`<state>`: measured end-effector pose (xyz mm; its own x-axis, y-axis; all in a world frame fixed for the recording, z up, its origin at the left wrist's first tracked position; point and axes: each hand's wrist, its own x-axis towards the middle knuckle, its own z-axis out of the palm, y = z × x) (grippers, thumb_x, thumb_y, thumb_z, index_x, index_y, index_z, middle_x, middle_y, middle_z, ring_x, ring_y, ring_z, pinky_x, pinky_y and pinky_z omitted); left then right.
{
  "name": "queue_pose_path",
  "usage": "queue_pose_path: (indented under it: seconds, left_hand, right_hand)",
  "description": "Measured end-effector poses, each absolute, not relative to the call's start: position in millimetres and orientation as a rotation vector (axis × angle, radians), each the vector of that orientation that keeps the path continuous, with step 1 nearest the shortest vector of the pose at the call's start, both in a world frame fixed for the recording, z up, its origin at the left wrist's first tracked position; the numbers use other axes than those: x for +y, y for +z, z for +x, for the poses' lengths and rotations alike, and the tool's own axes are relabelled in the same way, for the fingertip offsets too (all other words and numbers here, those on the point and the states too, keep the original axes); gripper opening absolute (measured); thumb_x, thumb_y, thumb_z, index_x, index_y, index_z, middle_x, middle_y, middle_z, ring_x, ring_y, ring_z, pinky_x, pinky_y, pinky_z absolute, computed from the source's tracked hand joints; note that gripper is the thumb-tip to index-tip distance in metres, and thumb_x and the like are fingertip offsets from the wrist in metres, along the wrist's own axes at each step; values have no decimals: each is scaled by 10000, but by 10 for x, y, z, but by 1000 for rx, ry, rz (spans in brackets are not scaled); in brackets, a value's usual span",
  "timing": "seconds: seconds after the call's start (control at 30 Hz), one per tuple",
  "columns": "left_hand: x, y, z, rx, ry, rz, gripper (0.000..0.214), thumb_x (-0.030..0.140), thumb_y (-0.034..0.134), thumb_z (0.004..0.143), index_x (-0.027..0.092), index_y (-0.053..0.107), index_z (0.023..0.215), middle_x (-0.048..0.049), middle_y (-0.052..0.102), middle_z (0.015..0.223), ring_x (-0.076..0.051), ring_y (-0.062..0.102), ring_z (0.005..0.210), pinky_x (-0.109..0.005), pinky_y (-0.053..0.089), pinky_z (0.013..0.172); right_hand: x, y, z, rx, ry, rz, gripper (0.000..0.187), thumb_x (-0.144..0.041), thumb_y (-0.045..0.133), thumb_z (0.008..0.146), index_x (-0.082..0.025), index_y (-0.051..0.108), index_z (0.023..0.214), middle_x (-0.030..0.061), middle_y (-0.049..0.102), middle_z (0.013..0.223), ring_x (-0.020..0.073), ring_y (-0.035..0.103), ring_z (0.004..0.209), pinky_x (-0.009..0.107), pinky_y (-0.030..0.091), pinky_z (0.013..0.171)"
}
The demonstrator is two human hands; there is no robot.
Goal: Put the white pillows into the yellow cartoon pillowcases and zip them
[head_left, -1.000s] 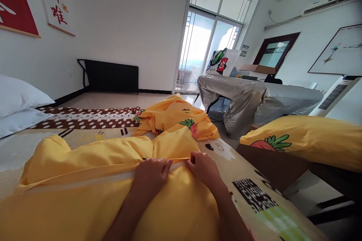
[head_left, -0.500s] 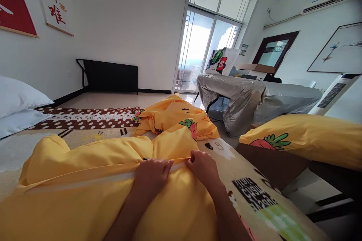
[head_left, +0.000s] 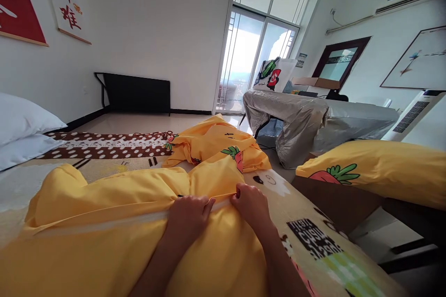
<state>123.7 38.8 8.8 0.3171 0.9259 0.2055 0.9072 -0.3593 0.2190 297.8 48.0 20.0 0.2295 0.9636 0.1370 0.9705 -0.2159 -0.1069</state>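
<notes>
A puffed-up yellow fabric cover (head_left: 118, 185) fills the near part of the bed, with a pale strip like a zipper running along its seam. My left hand (head_left: 191, 211) is closed on the seam near the middle, its thumb pointing right. A short way to the right, my right hand (head_left: 251, 202) pinches the same edge, pulling the fabric taut between the two. The fingertips of both hands are partly hidden. Just beyond the cover lies a crumpled yellow cloth (head_left: 219, 137) with a carrot print.
The bed carries a patterned beige blanket (head_left: 275, 190) and white pillows (head_left: 26, 120) at the left. To the right, a yellow carrot-print pillow (head_left: 386, 167) rests on a brown box (head_left: 334, 199). Farther back stands a table under grey sheeting (head_left: 299, 120).
</notes>
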Motion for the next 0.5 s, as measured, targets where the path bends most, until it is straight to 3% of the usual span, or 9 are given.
queue_pose_path:
  seconds: [0.5]
  left_hand:
    - [403,125,1226,1785,439,2466,469,425,314,968,219,694,788,-62,736,797,-248,694,778,-298,353,585]
  right_hand:
    - [497,132,3011,-1937,46,-2240,192,-282,496,841,-190,651,775,66,701,840,194,640,835,260,291,595]
